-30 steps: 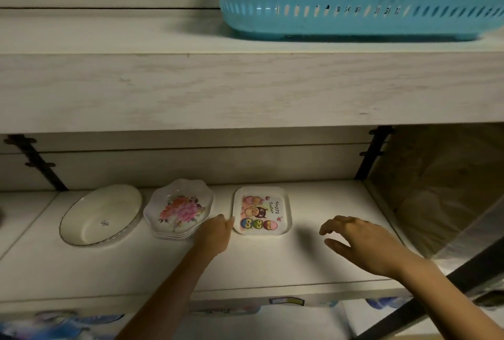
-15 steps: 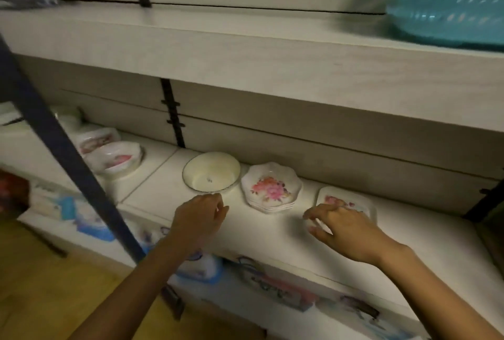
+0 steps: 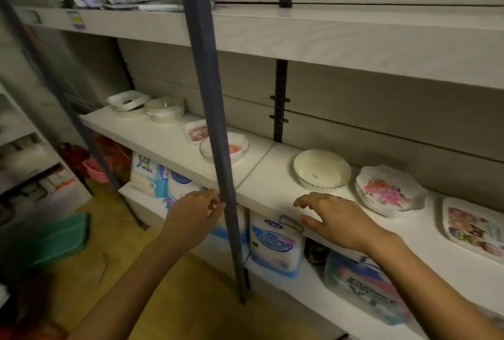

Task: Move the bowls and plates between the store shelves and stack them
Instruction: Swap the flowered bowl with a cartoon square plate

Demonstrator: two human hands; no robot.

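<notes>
Middle shelf point(image 3: 163, 138): white, two sections, seam between them just left of the cream bowl point(image 3: 321, 170). Dark post point(image 3: 215, 121) stands in front, crossing the left section.

Lower shelf: packs point(image 3: 275, 244) in blue-and-white wrap.

Right section, left to right: cream bowl, stack of floral plates point(image 3: 390, 193) just beside it, cartoon plate point(image 3: 474, 228) near the frame edge.

Left section: glass bowl point(image 3: 237, 149) with a red print, partly hidden by the post; pink plate point(image 3: 195, 131) behind it; white bowls point(image 3: 165, 109) and a white dish point(image 3: 126, 99) at the far end.

Right hand point(image 3: 338, 219): palm down, fingers spread, over the shelf's front edge, near the cream bowl, not touching it.

Left hand point(image 3: 191, 217): below shelf level, fingers loosely curled, holding nothing, tips at the post's left edge; contact cannot be told.
</notes>
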